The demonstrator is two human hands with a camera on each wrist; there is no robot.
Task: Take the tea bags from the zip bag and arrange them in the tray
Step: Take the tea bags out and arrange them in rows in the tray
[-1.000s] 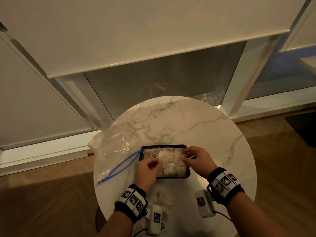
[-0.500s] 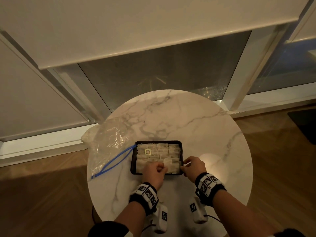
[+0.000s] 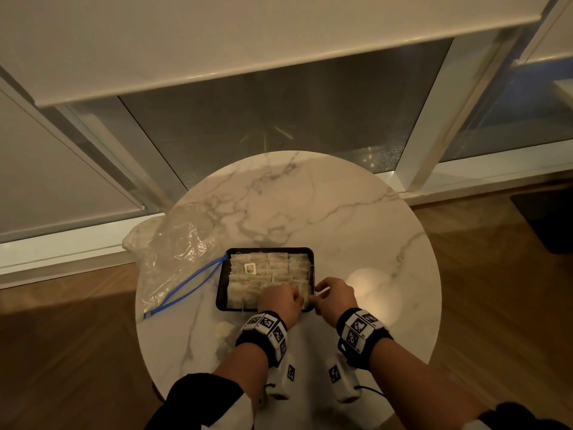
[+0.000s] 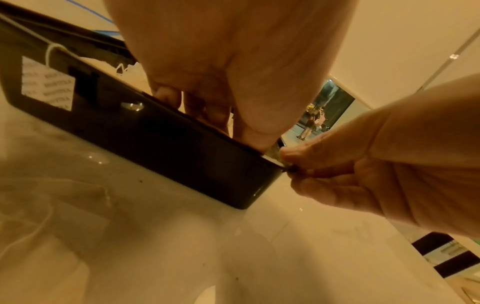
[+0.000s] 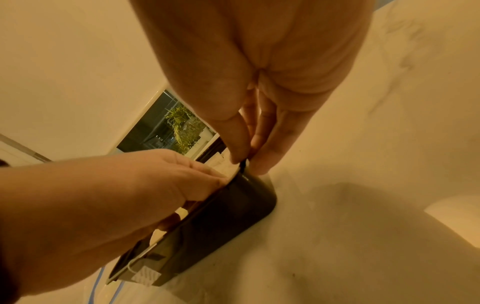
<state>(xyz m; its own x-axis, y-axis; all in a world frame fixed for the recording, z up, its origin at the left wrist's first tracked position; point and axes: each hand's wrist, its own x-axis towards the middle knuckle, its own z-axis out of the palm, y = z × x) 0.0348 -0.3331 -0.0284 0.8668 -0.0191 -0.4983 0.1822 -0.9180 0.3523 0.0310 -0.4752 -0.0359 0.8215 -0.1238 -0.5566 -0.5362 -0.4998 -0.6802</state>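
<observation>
A black tray (image 3: 224,276) packed with several pale tea bags (image 3: 269,268) sits on the round marble table (image 3: 310,206). My left hand (image 3: 280,301) hangs over the tray's near right corner. Its fingers (image 4: 207,111) and thumb reach down inside, pinching a tea bag that the tray wall (image 4: 161,139) mostly hides. My right hand (image 3: 333,294) pinches the rim at that corner (image 5: 244,162) between thumb and fingers. The clear zip bag (image 3: 176,252) with its blue zip strip lies crumpled left of the tray. One paper tag (image 4: 48,82) hangs over the tray's near wall.
A loose tea bag (image 3: 224,328) lies on the table in front of the tray, left of my left wrist. The table's edge curves close behind my wrists. Beyond the table stand window frames and a lowered blind; wooden floor lies on both sides.
Both hands came toward me, from the tray's middle to its near right corner. The tea bag in my left hand went down into the tray, and my right hand took the rim.
</observation>
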